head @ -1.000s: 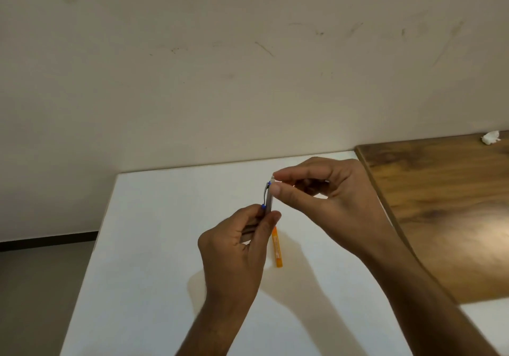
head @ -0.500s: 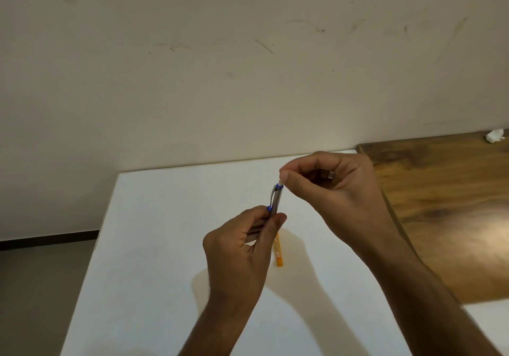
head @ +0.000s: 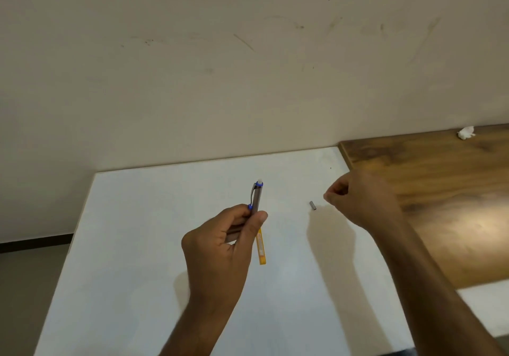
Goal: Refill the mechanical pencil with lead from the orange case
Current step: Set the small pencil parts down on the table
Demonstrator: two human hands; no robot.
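The mechanical pencil (head: 256, 198) is gripped by its lower barrel in the left hand (head: 220, 248), above the white bench (head: 137, 245). Its long axis stands nearly upright, tilted slightly to the right, with the white eraser (head: 259, 181) exposed at the top end, which points up and away. A small metal cap (head: 313, 206) lies on the bench just beside the right hand (head: 360, 198), whose fingers are loosely curled and appear to hold nothing. The orange case (head: 260, 248) lies flat on the bench, partly hidden behind the left hand, its length running towards the viewer. The eraser should probably be pinched and pulled straight along the barrel's axis, and the pencil kept upright so the lead tube stays open upward.
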